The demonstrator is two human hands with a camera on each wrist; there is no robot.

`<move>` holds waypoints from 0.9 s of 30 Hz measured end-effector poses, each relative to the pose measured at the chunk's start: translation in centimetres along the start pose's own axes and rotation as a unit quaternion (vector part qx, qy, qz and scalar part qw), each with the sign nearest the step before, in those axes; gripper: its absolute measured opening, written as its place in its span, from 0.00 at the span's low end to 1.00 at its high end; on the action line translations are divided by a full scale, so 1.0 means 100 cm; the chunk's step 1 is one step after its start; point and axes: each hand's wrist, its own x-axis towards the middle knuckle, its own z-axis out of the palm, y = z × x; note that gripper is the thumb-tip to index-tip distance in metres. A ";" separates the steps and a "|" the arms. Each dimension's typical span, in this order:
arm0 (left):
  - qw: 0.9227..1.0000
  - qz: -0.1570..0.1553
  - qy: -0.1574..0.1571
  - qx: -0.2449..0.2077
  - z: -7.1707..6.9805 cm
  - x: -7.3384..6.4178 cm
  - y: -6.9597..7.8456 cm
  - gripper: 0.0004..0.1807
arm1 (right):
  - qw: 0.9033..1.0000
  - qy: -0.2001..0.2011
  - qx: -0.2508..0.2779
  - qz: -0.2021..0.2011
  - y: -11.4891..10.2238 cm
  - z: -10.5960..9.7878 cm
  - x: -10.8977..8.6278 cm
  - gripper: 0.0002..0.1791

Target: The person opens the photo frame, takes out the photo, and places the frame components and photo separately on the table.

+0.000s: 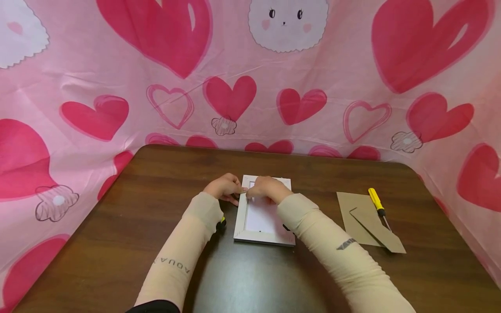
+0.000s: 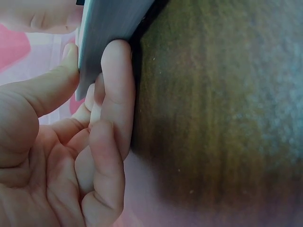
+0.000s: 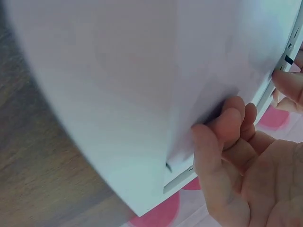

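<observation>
A white picture frame (image 1: 264, 237) lies on the table with a white sheet (image 1: 263, 217) inside its border. My left hand (image 1: 225, 188) grips the frame's left side, thumb on the border. In the left wrist view, the fingers (image 2: 117, 71) reach against the frame's grey outer edge (image 2: 106, 42). My right hand (image 1: 270, 188) is over the upper part of the frame. Seen from the right wrist, its bent fingers (image 3: 232, 123) meet the white sheet (image 3: 208, 56) near the inner edge. Whether they pinch anything there is hidden.
To the right lies a brown backing board (image 1: 352, 204) with a narrow brown strip (image 1: 387, 237) on it. A screwdriver with a yellow handle (image 1: 375, 200) lies across its right side. Pink heart-patterned cloth (image 1: 235, 56) hangs behind the dark wooden table (image 1: 117, 243).
</observation>
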 end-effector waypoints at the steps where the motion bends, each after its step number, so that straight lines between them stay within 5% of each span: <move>1: 1.000 0.002 0.000 -0.001 0.000 0.000 0.000 0.11 | 1.000 0.001 -0.005 0.002 -0.001 0.000 0.000 0.23; 18: 1.000 0.004 -0.011 -0.007 0.002 0.005 -0.004 0.11 | 0.999 0.039 -0.031 0.000 -0.006 0.009 -0.004 0.16; 27: 1.000 0.000 -0.014 -0.017 -0.003 0.006 -0.002 0.11 | 0.997 0.060 -0.007 0.039 -0.013 0.013 -0.002 0.27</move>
